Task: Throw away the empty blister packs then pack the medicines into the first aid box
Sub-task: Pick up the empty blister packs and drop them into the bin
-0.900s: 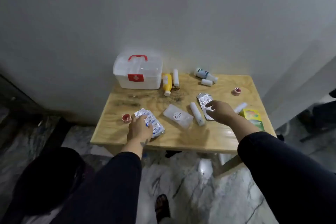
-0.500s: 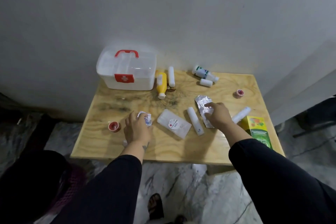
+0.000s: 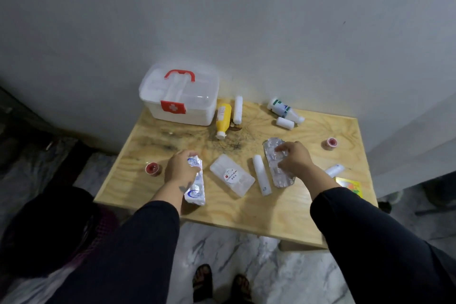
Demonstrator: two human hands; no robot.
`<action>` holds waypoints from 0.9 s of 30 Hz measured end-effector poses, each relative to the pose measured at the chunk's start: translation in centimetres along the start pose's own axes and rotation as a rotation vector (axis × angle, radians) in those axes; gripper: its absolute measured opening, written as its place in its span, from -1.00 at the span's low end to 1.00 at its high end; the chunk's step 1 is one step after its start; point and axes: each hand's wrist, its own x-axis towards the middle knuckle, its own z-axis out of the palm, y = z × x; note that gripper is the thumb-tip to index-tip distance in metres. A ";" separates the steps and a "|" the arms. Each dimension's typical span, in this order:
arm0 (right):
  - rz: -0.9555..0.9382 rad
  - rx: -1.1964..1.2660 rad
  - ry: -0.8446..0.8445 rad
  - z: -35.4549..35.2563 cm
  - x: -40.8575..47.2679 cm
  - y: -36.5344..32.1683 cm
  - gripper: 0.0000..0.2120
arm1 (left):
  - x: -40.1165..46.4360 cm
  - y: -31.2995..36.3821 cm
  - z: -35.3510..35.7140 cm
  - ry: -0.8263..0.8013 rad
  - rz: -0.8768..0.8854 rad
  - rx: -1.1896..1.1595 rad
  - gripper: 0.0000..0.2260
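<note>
Blister packs first: your left hand (image 3: 181,168) is clamped on a silver foil blister pack with blue print (image 3: 195,184), lifting it just off the pale wooden table (image 3: 246,215). Your right hand (image 3: 294,161) has fingers curled onto a crinkled silver blister pack (image 3: 277,168) lying flat. Between your hands sit a clear plastic case with a red sticker (image 3: 232,175) and a white tube (image 3: 261,175). Well beyond your left hand, the white first aid box with a red handle (image 3: 180,96) is closed.
</note>
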 end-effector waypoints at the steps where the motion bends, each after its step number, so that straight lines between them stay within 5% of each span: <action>1: -0.023 0.017 -0.009 -0.5 -0.1 -0.4 -0.52 | -0.1 0.3 -0.4 0.009 0.008 -0.005 -0.63; 11: -0.369 0.277 -0.179 -1.5 -4.0 -12.5 -0.39 | -2.1 0.9 -8.1 0.209 -0.043 -0.279 -0.58; 27: -0.691 0.022 -0.481 18.9 -11.8 -32.4 -0.46 | -6.4 -17.9 -22.5 0.458 -0.273 -0.393 -0.63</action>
